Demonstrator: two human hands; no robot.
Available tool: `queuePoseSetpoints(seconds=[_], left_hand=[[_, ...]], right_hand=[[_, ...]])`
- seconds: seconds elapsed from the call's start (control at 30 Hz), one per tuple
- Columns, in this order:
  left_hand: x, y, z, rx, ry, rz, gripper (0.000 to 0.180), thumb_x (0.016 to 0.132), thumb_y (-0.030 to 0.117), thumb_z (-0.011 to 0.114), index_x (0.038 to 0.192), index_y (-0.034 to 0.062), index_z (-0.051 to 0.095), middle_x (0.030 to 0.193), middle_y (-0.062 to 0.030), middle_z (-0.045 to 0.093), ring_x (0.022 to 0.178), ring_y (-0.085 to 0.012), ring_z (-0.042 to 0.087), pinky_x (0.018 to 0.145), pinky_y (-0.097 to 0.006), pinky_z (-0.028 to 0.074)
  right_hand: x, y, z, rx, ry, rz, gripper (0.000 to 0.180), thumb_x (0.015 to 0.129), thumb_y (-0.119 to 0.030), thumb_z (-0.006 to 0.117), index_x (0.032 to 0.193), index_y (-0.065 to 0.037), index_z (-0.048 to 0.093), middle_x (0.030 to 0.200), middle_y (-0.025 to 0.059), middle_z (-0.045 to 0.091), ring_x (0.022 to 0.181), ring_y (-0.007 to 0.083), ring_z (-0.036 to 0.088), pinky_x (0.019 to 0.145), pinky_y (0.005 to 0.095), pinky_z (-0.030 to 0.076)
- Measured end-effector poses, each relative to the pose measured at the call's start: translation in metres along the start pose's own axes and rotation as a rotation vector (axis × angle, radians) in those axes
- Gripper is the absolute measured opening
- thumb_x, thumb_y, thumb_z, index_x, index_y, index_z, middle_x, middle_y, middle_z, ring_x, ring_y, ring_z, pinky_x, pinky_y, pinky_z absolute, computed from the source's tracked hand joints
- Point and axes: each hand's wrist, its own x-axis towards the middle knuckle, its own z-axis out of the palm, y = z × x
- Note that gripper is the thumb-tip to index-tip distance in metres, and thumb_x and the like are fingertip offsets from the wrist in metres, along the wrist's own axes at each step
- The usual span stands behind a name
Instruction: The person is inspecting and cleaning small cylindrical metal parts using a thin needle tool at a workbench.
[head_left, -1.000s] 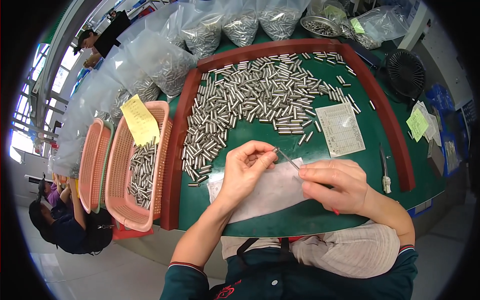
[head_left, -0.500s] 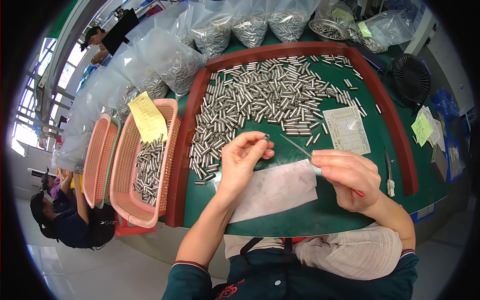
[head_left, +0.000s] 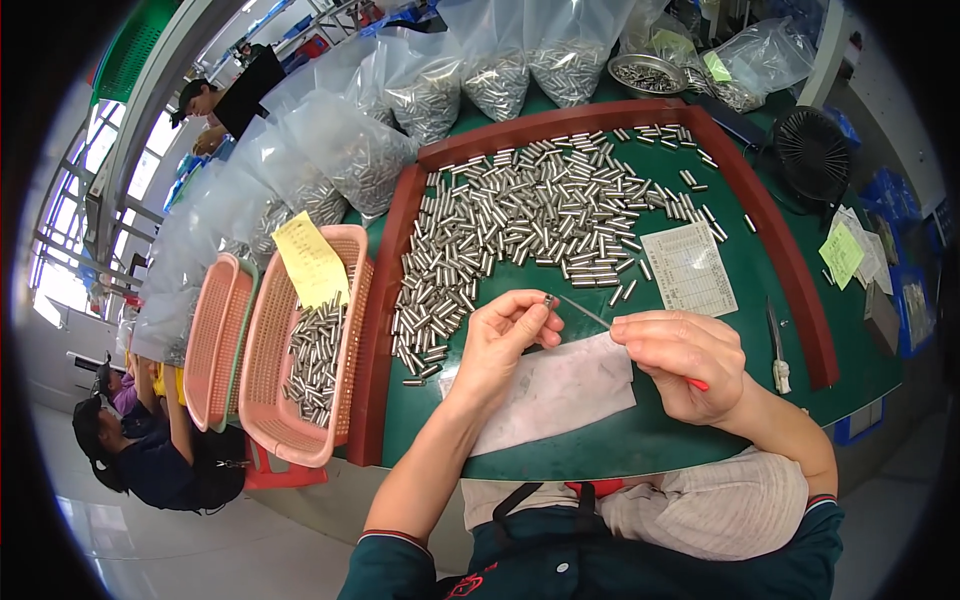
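My left hand (head_left: 505,340) is closed, pinching a small metal cylinder (head_left: 549,299) between thumb and forefinger. In my right hand (head_left: 690,360) is a thin needle file (head_left: 587,314) with a red handle (head_left: 697,384). Its slim grey shaft points left, and the tip is at the end of the cylinder; whether it goes inside is too small to tell. Beneath both hands lies a stained white cloth (head_left: 560,395) on the green tabletop (head_left: 430,440). A wide pile of metal cylinders (head_left: 530,215) spreads over the table beyond my hands.
A dark red frame (head_left: 560,118) borders the pile. Left of it stand pink baskets (head_left: 262,395), one holding cylinders, and clear bags (head_left: 350,160) of parts. A printed sheet (head_left: 690,270), a knife-like tool (head_left: 777,345) and a black fan (head_left: 812,155) are rightward. Other people (head_left: 150,440) sit left.
My right hand has shifted slightly left, bringing the file's tip from a gap away up to the cylinder. My left hand appears a little lower and further right, as the whole view has shifted.
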Motion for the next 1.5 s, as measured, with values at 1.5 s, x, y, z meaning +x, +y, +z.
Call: queuePoseSetpoints(seconds=[1.5], left_hand=[[-0.003, 0.002, 0.004, 0.086, -0.032, -0.080, 0.012, 0.087, 0.008, 0.056, 0.096, -0.0010, 0.058, 0.080, -0.0080, 0.061, 0.068, -0.0104, 0.056, 0.064, -0.022, 0.046]], right_hand=[[-0.014, 0.007, 0.006, 0.250, 0.266, 0.381, 0.012, 0.081, 0.010, 0.053, 0.091, 0.003, 0.057, 0.084, 0.0139, 0.065, 0.075, 0.0206, 0.063, 0.066, 0.0279, 0.050]])
